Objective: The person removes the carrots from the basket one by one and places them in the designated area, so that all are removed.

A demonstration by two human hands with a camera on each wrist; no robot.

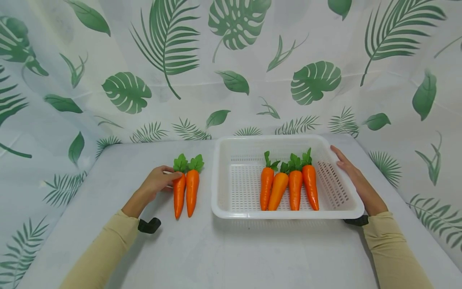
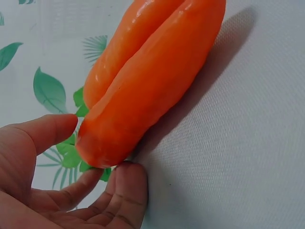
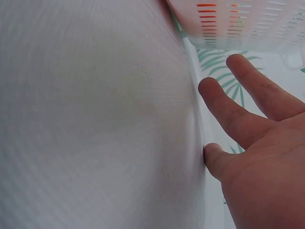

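On the table at left lie two carrots side by side with green leafy tops: a left carrot (image 1: 179,196) and a right carrot (image 1: 192,192). My left hand (image 1: 161,179) pinches the leafy end of the left carrot, thumb over its top; in the left wrist view its fingers (image 2: 129,183) curl about that end. A white perforated plastic basket (image 1: 238,214) stands right of them, holding several carrots (image 1: 295,188) in a row, tops pointing away. My right hand (image 1: 351,170) is at the basket's right side, fingers extended; the right wrist view shows the hand (image 3: 262,143) beneath the basket wall.
A white-covered table (image 1: 252,257) bears everything. Behind and beside it hangs a white cloth (image 1: 252,108) printed with green leaves. A black wrist device (image 1: 149,225) sits on the left wrist, another (image 1: 357,220) on the right.
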